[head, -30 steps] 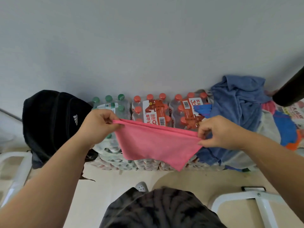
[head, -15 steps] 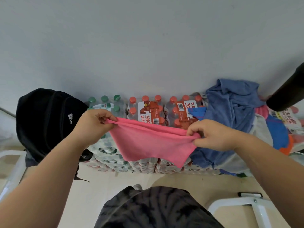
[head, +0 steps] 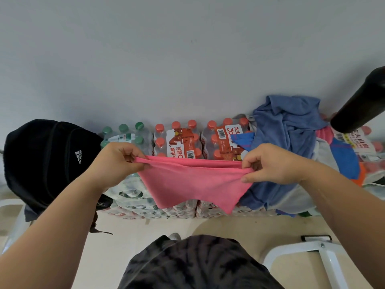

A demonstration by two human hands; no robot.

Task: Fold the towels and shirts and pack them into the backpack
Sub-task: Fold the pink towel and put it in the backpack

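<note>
Closest to the camera is the person's dark, mottled grey-black fabric garment, filling the bottom edge. To its right a white tubular metal frame stands on the pale beige floor.

Above that, both bare arms reach forward. The left hand pinches one upper corner of a pink, soft-looking cloth towel between thumb and curled fingers. The right hand pinches the opposite corner the same way, with its thumb under the edge. The towel hangs in the air between them, its top edge drawn nearly straight and doubled (two layers show along it), the lower part sagging to an uneven point.

Behind the towel, shrink-wrapped packs of clear plastic bottles with red caps sit stacked on the floor, with a green-capped pack just beside them on the left. A black fabric backpack with a white logo rests at the left end of the row. On the right, a crumpled blue-grey shirt is draped over the packs, with a bright blue cloth beside it in the pile.

A black cylindrical object juts in from the right edge. Farthest back is a plain pale grey wall.
</note>
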